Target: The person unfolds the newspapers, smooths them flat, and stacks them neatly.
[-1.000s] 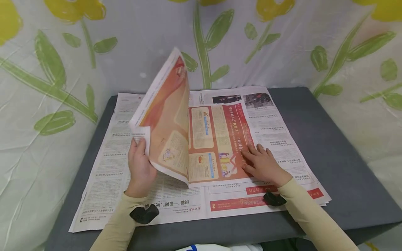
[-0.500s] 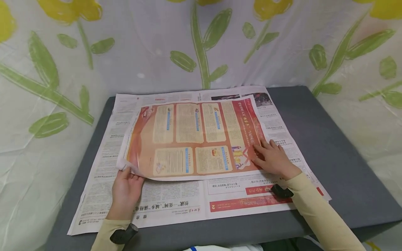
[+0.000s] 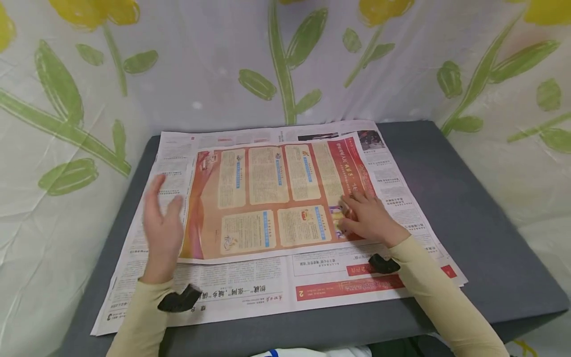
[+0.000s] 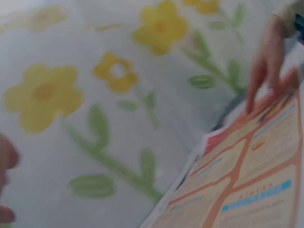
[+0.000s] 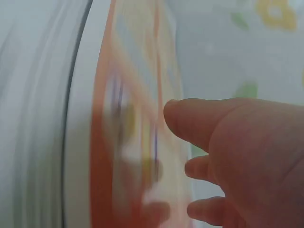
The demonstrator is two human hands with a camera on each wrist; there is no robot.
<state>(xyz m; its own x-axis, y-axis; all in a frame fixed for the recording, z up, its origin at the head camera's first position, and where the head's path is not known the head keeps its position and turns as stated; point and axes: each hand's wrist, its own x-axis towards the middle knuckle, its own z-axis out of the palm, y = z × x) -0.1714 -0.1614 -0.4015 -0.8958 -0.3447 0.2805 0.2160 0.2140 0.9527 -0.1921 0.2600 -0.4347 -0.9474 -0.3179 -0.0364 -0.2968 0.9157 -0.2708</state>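
A folded newspaper sheet with an orange printed page (image 3: 263, 198) lies flat on top of larger spread newspapers (image 3: 250, 297). My left hand (image 3: 162, 230) is raised beside the orange page's left edge, fingers apart, holding nothing; it is slightly blurred. Over the right part of the orange page is my right hand (image 3: 370, 218), its fingers extended toward the red printed strip. In the right wrist view the thumb and fingers of the right hand (image 5: 247, 152) point at the page, and whether they touch it I cannot tell. The left wrist view catches only some left fingertips (image 4: 5, 166).
The newspapers lie on a dark grey table (image 3: 468, 213), whose surface shows on the right and along the front edge. Behind and at the sides hangs a pale curtain (image 3: 187, 64) with yellow flowers and green leaves.
The lifted orange page has come down flat to the left. My left hand has let go of its edge and risen away. The right hand has shifted slightly left over the page.
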